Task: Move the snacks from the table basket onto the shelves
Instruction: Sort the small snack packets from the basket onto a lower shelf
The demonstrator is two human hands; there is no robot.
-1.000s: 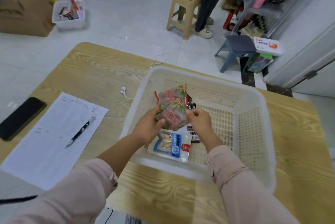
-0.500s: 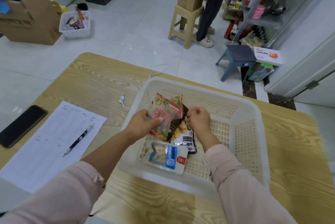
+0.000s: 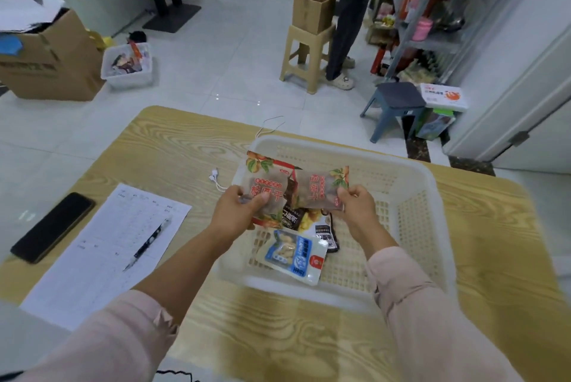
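Plainly, both hands are occupied. The left grip (image 3: 238, 211) has thumb and curled fingers pinched on the lower part of 1 brown fruit-print packet (image 3: 264, 188). The right grip (image 3: 355, 205) pinches the lower right corner of a 2nd matching packet (image 3: 318, 188). Both packets are held up over the white basket (image 3: 432, 187), which sits on the desk (image 3: 278, 335). Their inner edges meet or overlap; I cannot tell which.

Lying in the basket are a blue-and-white pouch (image 3: 293, 255) and some dark sachets (image 3: 327, 233) with a yellow one among them, partly hidden by the raised packets.

These packets look like thin film bags with loose pieces inside, so they are probably light, soft and easily crumpled. Glossy film tends to slide out of a corner pinch, and a bag held that way will droop and swing. A firmer hold would be across the flat sealed edge or round the body, without squeezing hard enough to crush the contents.

The shelves (image 3: 432, 26) stand well apart from the desk, across the floor at the far right, so the hold has to last through a walk.
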